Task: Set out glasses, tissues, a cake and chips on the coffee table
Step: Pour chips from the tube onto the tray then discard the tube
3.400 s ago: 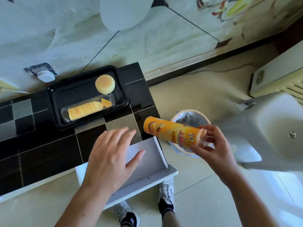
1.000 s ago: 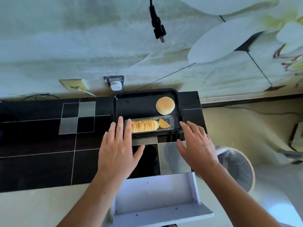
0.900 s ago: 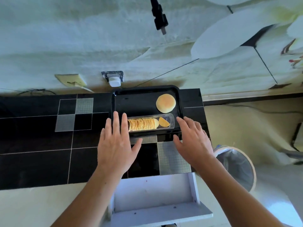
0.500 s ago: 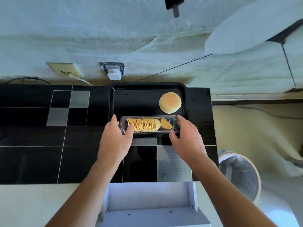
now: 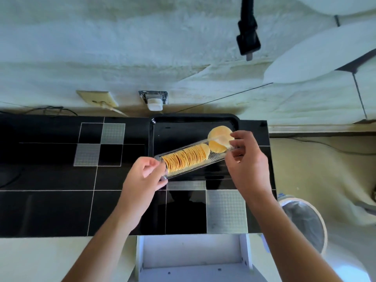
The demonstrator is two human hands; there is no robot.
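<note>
chip tray lifted, tilted, both hands gripping

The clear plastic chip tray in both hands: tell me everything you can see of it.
The clear plastic chip tray is long, narrow and trough-shaped, with a ribbed transparent floor. A tight row of orange-yellow chips stands on edge in its left half; one loose chip leans near the right end. It is tilted, right end farther and higher in the picture, over the black rectangular serving tray. The left hand pinches its near end, the right hand its far end.
</note>
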